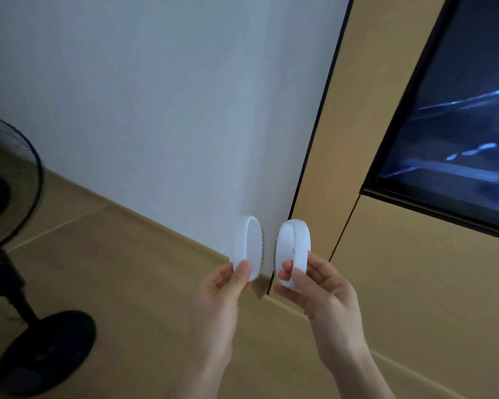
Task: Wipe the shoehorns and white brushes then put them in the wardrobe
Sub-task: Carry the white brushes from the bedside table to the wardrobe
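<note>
2 hands, left hand point(224, 286) pinching left brush point(247, 243), right hand point(321, 286) pinching right brush point(294, 246), edges just apart

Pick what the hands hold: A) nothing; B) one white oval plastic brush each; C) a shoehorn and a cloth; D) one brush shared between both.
B: the left hand pinches the left white oval plastic brush, the right hand grips the right white oval plastic brush.

White wall point(156, 110) blocks upper left and centre; fan point(12, 226) blocks left edge; wood panels point(401, 298) right. Open floor point(133, 283) between fan and left hand point(222, 289).
</note>
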